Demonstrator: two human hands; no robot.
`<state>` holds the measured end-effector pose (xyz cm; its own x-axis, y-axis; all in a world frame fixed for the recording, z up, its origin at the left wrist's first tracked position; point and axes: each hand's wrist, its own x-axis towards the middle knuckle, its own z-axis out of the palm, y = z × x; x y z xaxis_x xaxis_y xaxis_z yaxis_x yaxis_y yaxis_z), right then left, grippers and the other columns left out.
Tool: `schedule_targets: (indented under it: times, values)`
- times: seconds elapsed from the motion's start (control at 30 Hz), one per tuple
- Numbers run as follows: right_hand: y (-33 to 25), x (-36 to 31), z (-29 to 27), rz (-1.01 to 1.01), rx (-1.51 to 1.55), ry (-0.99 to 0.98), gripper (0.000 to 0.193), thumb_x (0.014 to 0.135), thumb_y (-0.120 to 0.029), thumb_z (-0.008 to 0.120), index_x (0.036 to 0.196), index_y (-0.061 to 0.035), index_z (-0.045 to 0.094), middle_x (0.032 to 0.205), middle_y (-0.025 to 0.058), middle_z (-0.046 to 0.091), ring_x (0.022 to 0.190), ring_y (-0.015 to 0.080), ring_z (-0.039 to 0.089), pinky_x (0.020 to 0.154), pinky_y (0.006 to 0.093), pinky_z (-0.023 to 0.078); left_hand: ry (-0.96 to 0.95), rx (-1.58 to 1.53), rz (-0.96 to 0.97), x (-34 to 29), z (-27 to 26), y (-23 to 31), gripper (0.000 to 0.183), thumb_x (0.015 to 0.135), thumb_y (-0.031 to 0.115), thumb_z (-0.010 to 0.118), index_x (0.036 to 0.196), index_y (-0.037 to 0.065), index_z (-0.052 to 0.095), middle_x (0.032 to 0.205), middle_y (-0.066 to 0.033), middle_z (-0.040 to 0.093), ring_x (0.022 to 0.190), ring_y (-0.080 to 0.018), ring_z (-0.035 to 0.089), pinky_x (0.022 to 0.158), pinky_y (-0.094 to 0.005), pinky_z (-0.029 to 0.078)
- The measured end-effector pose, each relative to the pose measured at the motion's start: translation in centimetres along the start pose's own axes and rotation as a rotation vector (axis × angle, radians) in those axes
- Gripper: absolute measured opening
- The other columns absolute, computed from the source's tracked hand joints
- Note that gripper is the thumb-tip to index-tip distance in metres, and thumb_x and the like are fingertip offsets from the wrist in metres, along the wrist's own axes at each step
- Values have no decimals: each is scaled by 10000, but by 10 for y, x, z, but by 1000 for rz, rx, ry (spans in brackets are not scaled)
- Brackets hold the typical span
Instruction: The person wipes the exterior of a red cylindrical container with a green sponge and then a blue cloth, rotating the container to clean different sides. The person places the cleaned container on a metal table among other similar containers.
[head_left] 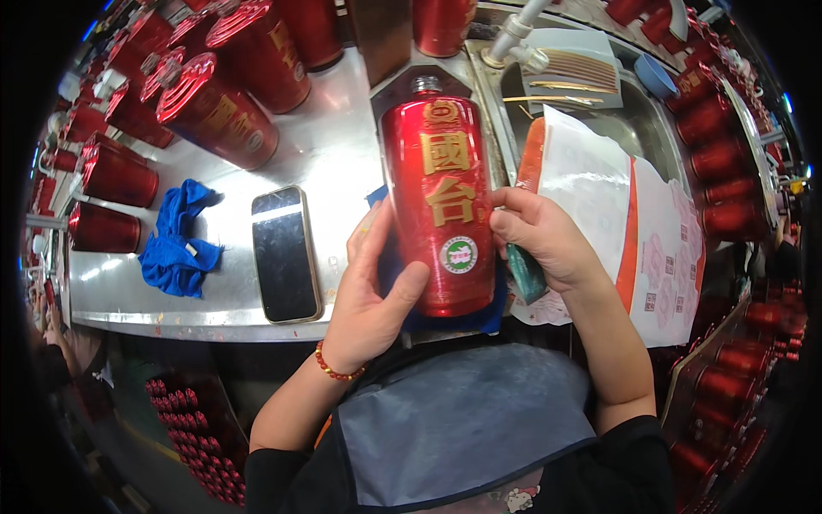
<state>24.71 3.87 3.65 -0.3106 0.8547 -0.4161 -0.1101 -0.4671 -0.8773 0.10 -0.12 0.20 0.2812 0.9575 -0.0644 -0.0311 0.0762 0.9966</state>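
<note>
A glossy red bottle (438,197) with gold characters and a round green-and-white sticker is in front of me, its bare threaded neck at the far end. My left hand (381,287) grips its left side, the thumb on the front near the base and the fingers partly hidden along the side. My right hand (544,236) is closed at its right side, thumb and forefinger pinched together at the edge. A dark green, handle-like tool (525,272) is tucked in that hand's lower fingers; its working end is hidden. Blue cloth (475,321) lies under the bottle.
On the metal table (214,317) lie a phone (285,254) and a crumpled blue cloth (180,244). Several red bottles (218,111) stand at the far left. Right of me are white-and-red printed sheets (591,193), a sink (646,128), a tap (514,43) and a blue bowl (656,77).
</note>
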Motion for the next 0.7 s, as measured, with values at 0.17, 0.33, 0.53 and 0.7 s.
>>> schedule_targets:
  times: [0.17,0.33,0.53,0.7]
  values:
    - [0,-12,-6,-39,-29,-40,545,999,-267,712,1410,55,552,919,18,683,796,80,618,762,236,505,-143,563,308,2,-5,11,1486,607,618,935,1617,-63,84,1644,-275,242,1557,-476,58,1252,-559,158]
    - [-1,-33,0,-36,-112,-49,634,1018,-235,680,1506,83,431,808,22,637,748,102,624,729,245,503,-26,782,405,7,-3,24,1419,618,573,941,1604,-80,156,1524,-288,434,1536,-495,137,1250,-537,156]
    - [0,-37,8,-26,-107,-4,699,957,-138,751,1516,89,398,793,12,615,739,99,618,713,241,498,-45,404,277,5,-10,14,1253,713,478,925,1594,-70,222,1521,-247,463,1539,-459,164,1246,-523,181]
    - [-1,-35,16,-23,-94,29,747,912,-77,790,1523,74,387,793,8,615,738,90,617,713,231,491,154,66,52,18,9,13,731,1005,404,676,1533,-35,428,1518,-239,481,1535,-371,221,1234,-468,232]
